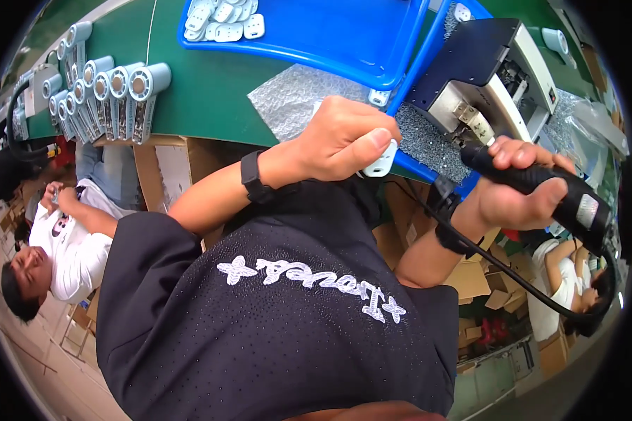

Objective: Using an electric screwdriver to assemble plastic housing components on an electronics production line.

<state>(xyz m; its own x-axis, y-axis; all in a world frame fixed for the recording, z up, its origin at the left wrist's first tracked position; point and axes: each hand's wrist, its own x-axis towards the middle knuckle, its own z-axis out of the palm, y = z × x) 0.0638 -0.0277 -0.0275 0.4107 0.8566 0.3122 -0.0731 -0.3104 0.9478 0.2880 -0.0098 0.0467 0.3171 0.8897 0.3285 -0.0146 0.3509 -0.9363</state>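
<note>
My left hand is closed around a small white plastic cover, pinched under the thumb; most of the piece is hidden by the fingers. A black corded electric screwdriver lies across my right hand, fingers and thumb wrapped round its body. Its front end reaches toward the screw feeder, a dark box with a light front, at the far right. Below the feeder, a blue tray holds many small metal screws. Bubble wrap lies on the green table behind my left hand.
A larger blue tray at the far side holds a heap of white covers. Several light-blue hair-dryer-like housings stand in rows on the green table. The screwdriver's cable loops at right. Other people sit at both sides.
</note>
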